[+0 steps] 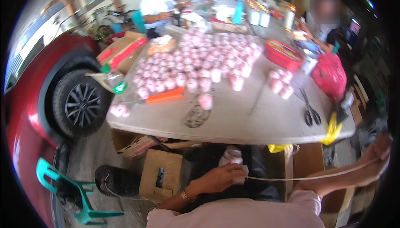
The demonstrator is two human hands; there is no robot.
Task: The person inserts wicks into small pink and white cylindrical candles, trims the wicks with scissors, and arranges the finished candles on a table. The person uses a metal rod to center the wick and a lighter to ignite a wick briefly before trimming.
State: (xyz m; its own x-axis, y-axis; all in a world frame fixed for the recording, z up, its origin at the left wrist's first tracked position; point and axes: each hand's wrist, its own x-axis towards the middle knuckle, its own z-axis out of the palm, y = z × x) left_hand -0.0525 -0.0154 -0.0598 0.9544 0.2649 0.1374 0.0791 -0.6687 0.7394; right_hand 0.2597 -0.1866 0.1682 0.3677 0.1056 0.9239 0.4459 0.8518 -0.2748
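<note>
My left hand (218, 180), with a watch on its wrist, is closed round a small pink-and-white paper-wrapped bundle (238, 179) over my lap. A pale string (308, 178) runs taut from it to my right hand (381, 148), stretched far out to the right. The right fingers look closed on the string, though they are blurred near the rim. More crumpled pale wrapping (231, 155) shows just beyond my left hand. On the table (233, 124) ahead stand many similar pink-and-white bundles (191, 83), with one (205, 101) apart near the front.
An orange-handled tool (165, 95) and black scissors (311, 113) lie on the table. Farther back are a red oval tub (283, 55) and a pink plastic bag (330, 76). Two people sit across the table. A red car (33, 115) and green chair (85, 199) stand left.
</note>
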